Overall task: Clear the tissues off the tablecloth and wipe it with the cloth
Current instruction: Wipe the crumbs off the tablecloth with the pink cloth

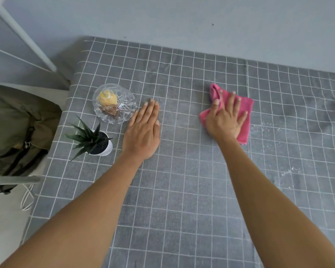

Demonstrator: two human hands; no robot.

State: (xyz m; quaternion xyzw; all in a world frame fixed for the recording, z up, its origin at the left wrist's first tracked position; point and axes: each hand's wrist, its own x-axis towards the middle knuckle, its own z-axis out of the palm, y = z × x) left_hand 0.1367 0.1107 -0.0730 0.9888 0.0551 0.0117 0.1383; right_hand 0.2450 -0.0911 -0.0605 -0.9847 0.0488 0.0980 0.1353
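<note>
A grey tablecloth (182,171) with a white grid covers the table. My right hand (225,118) lies flat, fingers spread, pressing a folded pink cloth (244,111) onto the tablecloth at centre right. My left hand (143,130) rests flat on the tablecloth with straight fingers and holds nothing. A glass bowl (114,103) just left of my left hand holds a yellow and a brown crumpled tissue. Pale smudges (286,173) mark the tablecloth to the right of my right arm.
A small spiky plant in a white pot (97,141) stands near the table's left edge, below the bowl. An olive bag (17,128) sits on a chair left of the table. A grey wall runs behind the table's far edge.
</note>
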